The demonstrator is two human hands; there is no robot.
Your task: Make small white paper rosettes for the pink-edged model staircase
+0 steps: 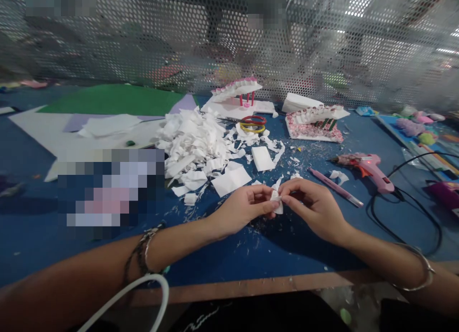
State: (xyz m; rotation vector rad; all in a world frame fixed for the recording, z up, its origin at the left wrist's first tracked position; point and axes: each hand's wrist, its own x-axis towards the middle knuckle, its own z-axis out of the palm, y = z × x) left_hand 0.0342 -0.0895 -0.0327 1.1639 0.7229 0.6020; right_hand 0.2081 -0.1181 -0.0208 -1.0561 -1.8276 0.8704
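Between my two hands, just right of centre, is a small twisted piece of white paper (277, 198). My left hand (247, 205) pinches it from the left with thumb and fingers. From the right, my right hand (313, 203) grips the same piece with its fingertips. Behind my hands lies a big heap of torn white paper scraps (197, 141). A flat white sheet (231, 180) and a small folded white paper block (262, 158) rest at the heap's near right side. Scissors (253, 124) with red and yellow handles lie partly among the scraps.
A pink hot glue gun (373, 169) with a black cable (376, 222) and a pink pen (335, 187) lie to the right. Two paper models (247, 95) stand at the back before a perforated metal screen (161, 40). Green sheet (114, 100) lies at back left.
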